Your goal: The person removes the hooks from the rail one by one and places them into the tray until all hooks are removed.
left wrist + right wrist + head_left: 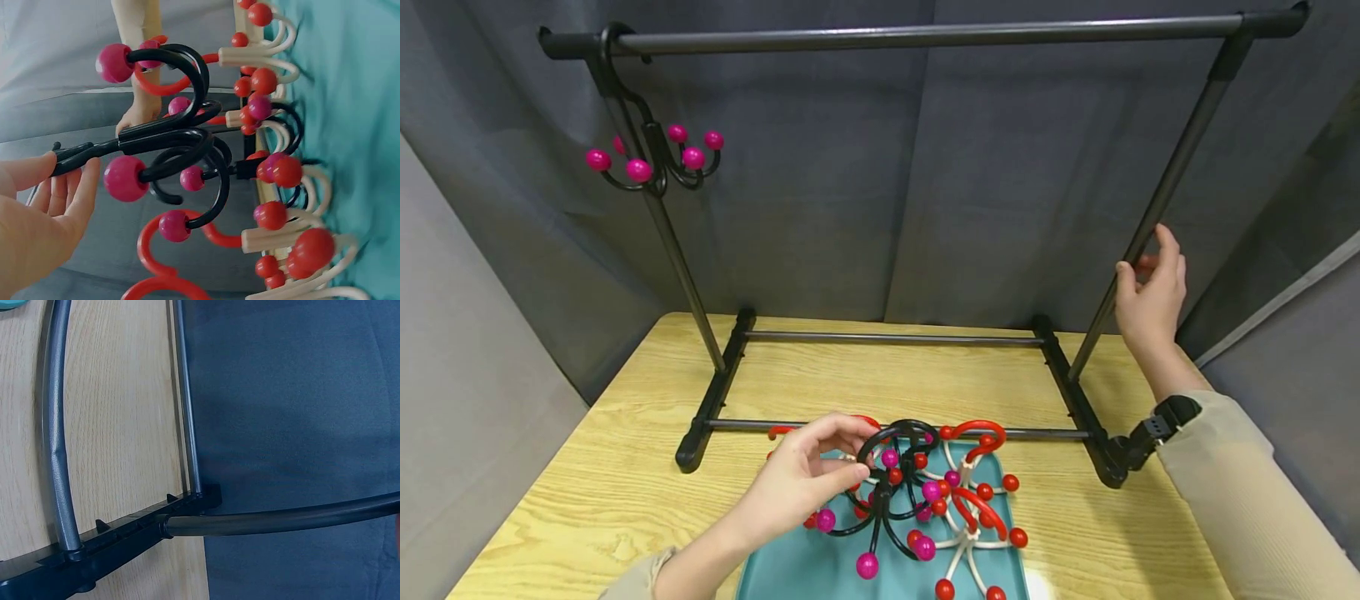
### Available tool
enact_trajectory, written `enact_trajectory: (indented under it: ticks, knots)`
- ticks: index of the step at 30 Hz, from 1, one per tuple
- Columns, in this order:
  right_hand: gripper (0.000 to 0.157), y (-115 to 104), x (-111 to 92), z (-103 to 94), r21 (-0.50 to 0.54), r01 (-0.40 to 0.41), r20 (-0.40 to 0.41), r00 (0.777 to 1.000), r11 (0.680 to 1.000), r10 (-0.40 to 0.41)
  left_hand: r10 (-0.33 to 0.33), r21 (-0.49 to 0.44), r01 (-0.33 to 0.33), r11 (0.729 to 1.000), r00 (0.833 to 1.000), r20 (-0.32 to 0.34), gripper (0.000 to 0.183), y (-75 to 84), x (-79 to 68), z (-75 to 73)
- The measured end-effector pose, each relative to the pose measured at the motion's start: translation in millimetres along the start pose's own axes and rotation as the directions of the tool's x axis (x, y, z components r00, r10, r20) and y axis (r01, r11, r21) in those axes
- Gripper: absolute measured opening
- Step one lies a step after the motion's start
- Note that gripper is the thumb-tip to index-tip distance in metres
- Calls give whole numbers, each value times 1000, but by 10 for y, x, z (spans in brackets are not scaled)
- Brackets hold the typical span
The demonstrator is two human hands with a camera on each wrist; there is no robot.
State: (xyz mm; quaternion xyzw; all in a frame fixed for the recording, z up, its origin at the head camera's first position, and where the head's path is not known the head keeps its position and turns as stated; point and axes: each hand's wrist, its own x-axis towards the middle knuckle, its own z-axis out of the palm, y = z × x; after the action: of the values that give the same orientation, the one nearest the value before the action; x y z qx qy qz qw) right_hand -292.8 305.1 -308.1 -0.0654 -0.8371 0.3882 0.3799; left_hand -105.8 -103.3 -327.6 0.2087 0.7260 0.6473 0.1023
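Observation:
My left hand [805, 475] pinches the black stem of a multi-arm hook hanger [883, 492] with pink ball tips, held over the tray. In the left wrist view, thumb and fingers hold this hanger [165, 140] near its hook end, its curved arms pointing away from the hand. My right hand [1153, 304] grips the right upright post [1180, 158] of a dark metal rack, partway up. Only a sliver of that hand shows at the edge of the right wrist view, beside the post [281, 520].
A similar black hanger [653, 146] with pink balls hangs at the left end of the rack's top bar [925, 36]. On the teal tray [797, 567] lie several white hangers [968, 540] with red hooks and balls, plus another black one. Dark curtains stand behind the wooden table [587, 492].

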Motion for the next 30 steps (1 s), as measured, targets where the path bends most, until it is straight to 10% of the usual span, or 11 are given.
enact_trajectory:
  ticks: [30]
  knots:
    - [55,3,0,7,3,-4,0,1000,1000,4,-159,7,159,987,983,93,17,-515,58,170]
